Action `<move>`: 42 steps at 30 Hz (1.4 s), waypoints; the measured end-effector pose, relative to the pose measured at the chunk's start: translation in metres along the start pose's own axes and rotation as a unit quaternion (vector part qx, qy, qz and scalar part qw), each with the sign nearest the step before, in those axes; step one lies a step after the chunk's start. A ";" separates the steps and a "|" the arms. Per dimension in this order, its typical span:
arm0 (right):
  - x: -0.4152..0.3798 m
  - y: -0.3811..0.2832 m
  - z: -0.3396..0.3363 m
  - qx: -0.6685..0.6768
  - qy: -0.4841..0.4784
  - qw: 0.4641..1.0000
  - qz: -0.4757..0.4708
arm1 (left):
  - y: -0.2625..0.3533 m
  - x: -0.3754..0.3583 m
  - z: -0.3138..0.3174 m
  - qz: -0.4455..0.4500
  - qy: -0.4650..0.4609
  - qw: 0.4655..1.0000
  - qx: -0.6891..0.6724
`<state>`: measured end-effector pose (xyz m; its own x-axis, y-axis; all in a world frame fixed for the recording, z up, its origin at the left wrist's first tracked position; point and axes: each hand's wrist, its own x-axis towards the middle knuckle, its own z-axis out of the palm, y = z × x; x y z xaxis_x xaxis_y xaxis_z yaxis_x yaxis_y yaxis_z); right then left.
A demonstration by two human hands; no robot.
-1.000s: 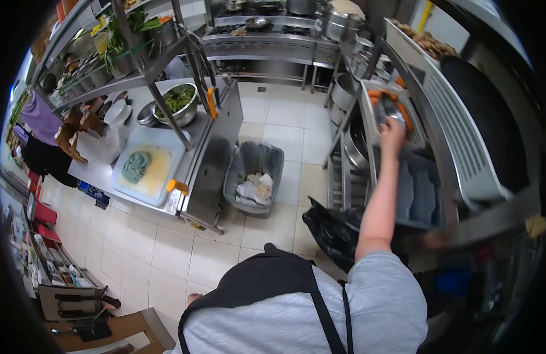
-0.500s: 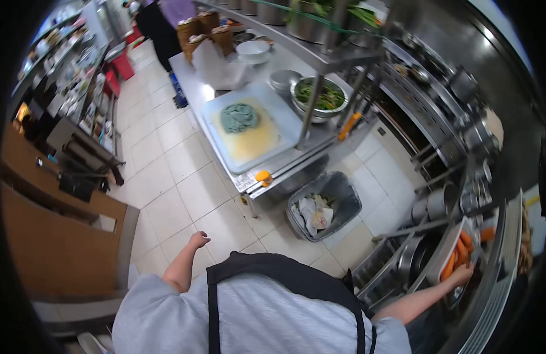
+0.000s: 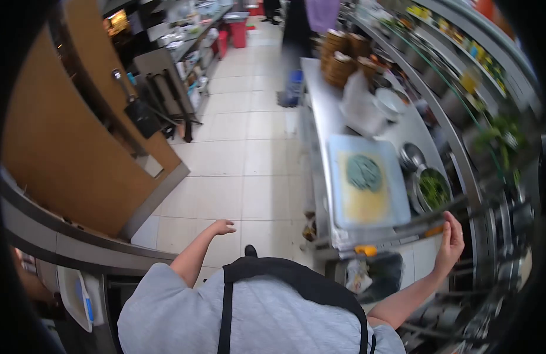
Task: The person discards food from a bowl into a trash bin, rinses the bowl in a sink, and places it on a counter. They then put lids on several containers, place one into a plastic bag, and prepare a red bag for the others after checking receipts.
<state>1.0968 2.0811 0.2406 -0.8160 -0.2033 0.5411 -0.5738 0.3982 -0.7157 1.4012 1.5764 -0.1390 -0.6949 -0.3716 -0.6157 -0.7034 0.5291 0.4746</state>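
Note:
My left hand (image 3: 224,227) hangs over the tiled floor with its fingers loosely stretched, holding nothing. On the other side, my right hand (image 3: 451,243) is raised near the corner of the steel table (image 3: 316,112), fingers up and thumb a little apart. I see nothing in it. Beyond this hand stands a metal bowl (image 3: 420,202) of cut green vegetables (image 3: 433,187). A bluish cutting board (image 3: 397,211) with a yellowed middle lies on the table, and a crumpled green cloth (image 3: 364,173) rests on it. An orange-yellow object (image 3: 365,251) sits at the near table edge.
A lined waste bin (image 3: 393,283) stands under the table's near end. Bamboo steamers (image 3: 339,66) and a white bowl (image 3: 391,101) are farther back. Another person (image 3: 294,41) stands beside the table. A wooden panel (image 3: 78,147) flanks the tiled aisle (image 3: 214,159) on the left.
My view has swung left toward the aisle. My right hand has left the tray of carrots at the right and come up by the table corner. My left hand's fingers have straightened.

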 end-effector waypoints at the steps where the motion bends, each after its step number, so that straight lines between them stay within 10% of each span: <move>1: 0.008 -0.027 0.039 0.131 -0.043 0.990 -0.014 | 0.005 -0.009 -0.032 0.022 -0.011 0.999 -0.036; 4: 0.036 -0.053 0.174 0.490 -0.271 0.826 -0.069 | 0.069 -0.077 -0.151 0.114 -0.024 0.967 -0.228; 7: 0.036 -0.021 0.411 0.690 -0.430 0.535 0.228 | 0.024 -0.058 -0.184 0.083 0.001 0.987 -0.138; 8: 0.019 0.001 0.489 0.446 -0.514 0.668 0.301 | -0.007 -0.041 -0.169 0.011 0.007 1.000 0.012; 9: 0.001 0.000 0.512 0.450 -0.521 0.658 0.305 | -0.040 -0.024 -0.156 -0.061 0.009 0.984 0.167; 11: -0.015 -0.004 0.548 0.209 -0.525 0.825 0.009 | -0.079 0.010 -0.170 -0.192 0.033 0.866 0.460; 12: -0.013 -0.003 0.564 0.071 -0.486 0.859 -0.147 | -0.081 0.012 -0.170 -0.230 0.139 0.944 0.189; 13: -0.003 -0.006 0.571 0.100 -0.486 0.861 -0.110 | -0.083 0.010 -0.173 -0.242 0.235 0.937 -0.097; 16: 0.013 0.042 0.605 -0.015 -0.420 0.906 -0.055 | -0.108 0.017 -0.188 -0.310 0.150 0.934 0.098; 27: 0.152 0.130 0.776 -0.114 -0.270 0.954 0.062 | -0.255 0.229 -0.280 -0.433 0.062 0.892 -0.109; 33: 0.257 0.086 0.910 -0.061 -0.610 0.788 -0.050 | -0.246 0.239 -0.349 -0.461 0.110 0.867 -0.156; 37: 0.331 0.046 1.012 -0.033 -0.565 0.818 -0.106 | -0.299 0.285 -0.324 -0.563 0.092 0.809 -0.142; 42: 0.418 0.053 1.101 -0.090 -0.490 0.863 -0.079 | -0.316 0.296 -0.414 -0.388 0.108 0.897 -0.181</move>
<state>0.6480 1.0323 -0.0571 -0.4461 -0.8921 -0.0719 -0.7348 0.4110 -0.5396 1.3559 0.9834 -0.2101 0.0401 -0.6805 -0.7316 -0.9634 -0.2205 0.1523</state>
